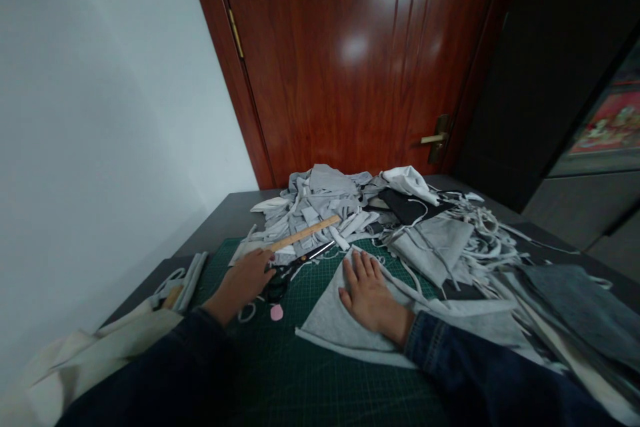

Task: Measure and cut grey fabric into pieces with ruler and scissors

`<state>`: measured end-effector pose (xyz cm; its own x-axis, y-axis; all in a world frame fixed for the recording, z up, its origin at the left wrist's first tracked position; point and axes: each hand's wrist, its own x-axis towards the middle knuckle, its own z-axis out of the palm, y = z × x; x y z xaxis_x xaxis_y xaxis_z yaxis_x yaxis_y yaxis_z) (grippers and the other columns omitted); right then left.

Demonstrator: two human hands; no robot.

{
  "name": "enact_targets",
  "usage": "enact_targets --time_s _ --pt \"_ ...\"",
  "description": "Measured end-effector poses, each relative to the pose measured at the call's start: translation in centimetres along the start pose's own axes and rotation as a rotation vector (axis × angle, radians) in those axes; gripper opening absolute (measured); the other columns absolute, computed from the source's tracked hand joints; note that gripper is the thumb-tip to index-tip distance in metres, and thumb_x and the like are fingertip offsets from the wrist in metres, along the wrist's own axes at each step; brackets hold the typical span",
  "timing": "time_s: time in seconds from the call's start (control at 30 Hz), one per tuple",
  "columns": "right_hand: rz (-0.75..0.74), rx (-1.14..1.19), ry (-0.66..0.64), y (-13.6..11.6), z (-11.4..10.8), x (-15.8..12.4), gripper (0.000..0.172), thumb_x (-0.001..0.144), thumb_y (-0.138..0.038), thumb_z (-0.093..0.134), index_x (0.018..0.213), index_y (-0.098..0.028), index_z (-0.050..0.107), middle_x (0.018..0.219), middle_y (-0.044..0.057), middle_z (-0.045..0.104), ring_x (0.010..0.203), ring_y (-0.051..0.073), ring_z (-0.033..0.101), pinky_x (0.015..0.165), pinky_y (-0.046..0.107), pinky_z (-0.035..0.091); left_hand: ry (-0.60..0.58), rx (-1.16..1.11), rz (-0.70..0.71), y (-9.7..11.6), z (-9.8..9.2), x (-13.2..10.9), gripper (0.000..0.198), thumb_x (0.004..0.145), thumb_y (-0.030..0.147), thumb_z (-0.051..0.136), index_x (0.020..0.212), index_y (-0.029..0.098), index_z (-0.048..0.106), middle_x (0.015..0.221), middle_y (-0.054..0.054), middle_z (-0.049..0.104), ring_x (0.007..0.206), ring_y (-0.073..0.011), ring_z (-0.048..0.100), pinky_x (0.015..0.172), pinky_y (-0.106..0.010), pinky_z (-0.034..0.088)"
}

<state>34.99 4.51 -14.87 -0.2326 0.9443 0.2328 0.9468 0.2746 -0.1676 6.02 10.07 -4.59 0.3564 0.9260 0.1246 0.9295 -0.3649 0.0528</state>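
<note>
Pressing flat with fingers spread, the right hand (369, 297) pins a soft, limp, light triangle of grey fleece (323, 317) to a green cutting mat (320, 380), and the cloth looks easiest to lift by its loose edge. The left hand (240, 283) lies beside black-handled scissors (278, 277), its fingertips at the end of a wooden ruler (305, 233) (pinching or only touching, I cannot tell). No writing is legible.

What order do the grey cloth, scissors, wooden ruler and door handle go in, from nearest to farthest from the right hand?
1. Grey cloth: right under the right hand.
2. Scissors: to that hand's left.
3. Wooden ruler: just beyond the scissors.
4. Door handle: farthest, straight ahead and up high.
</note>
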Motion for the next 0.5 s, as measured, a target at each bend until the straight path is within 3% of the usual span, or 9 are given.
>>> enact_targets --time_s 0.07,0.17,0.3,0.4,0.5 --pt "0.001 0.006 0.000 0.0 0.0 0.1 0.072 0.104 -0.048 0.048 0.159 -0.003 0.036 0.167 0.030 0.018 0.156 0.046 0.013 0.122 0.065 0.014 0.030 0.005 -0.003 -0.9 0.1 1.2 0.025 0.097 0.016 0.046 0.113 0.011 0.064 0.119 -0.014 0.068 0.117 -0.0281 0.061 0.108 -0.041 0.043" --pt "0.005 0.021 0.007 0.0 0.1 0.1 0.074 0.103 -0.050 0.048 0.159 -0.004 0.036 0.167 0.030 0.018 0.156 0.047 0.012 0.122 0.064 0.015 0.035 0.000 0.038 -1.8 0.5 3.0 0.029 0.096 0.015 0.049 0.120 0.011 0.063 0.124 -0.013 0.068 0.121 -0.0278 0.059 0.112 -0.040 0.039" --pt "0.006 0.035 0.034 0.1 0.2 0.1 0.074 0.103 -0.052 0.047 0.159 -0.004 0.037 0.166 0.029 0.021 0.156 0.046 0.014 0.123 0.062 0.017 0.033 -0.018 0.076 -2.4 0.9 4.5 0.032 0.096 0.018 0.048 0.124 0.015 0.063 0.124 -0.012 0.067 0.116 -0.0256 0.062 0.107 -0.036 0.044" --pt "-0.013 0.035 0.061 0.0 0.0 0.0 0.074 0.103 -0.050 0.047 0.158 -0.001 0.037 0.166 0.030 0.021 0.156 0.044 0.015 0.124 0.059 0.019 0.099 -0.043 0.057 -2.3 0.2 4.2 0.038 0.099 0.025 0.039 0.131 0.015 0.059 0.127 -0.016 0.063 0.115 -0.0269 0.062 0.104 -0.040 0.047" --pt "-0.023 0.042 0.073 -0.1 -0.3 0.0 0.074 0.102 -0.049 0.048 0.157 0.001 0.038 0.165 0.031 0.023 0.155 0.044 0.018 0.123 0.057 0.022 0.116 -0.224 0.063 -0.8 -0.7 2.2 0.049 0.097 0.035 0.042 0.142 0.018 0.052 0.128 -0.012 0.064 0.115 -0.0264 0.062 0.104 -0.040 0.048"
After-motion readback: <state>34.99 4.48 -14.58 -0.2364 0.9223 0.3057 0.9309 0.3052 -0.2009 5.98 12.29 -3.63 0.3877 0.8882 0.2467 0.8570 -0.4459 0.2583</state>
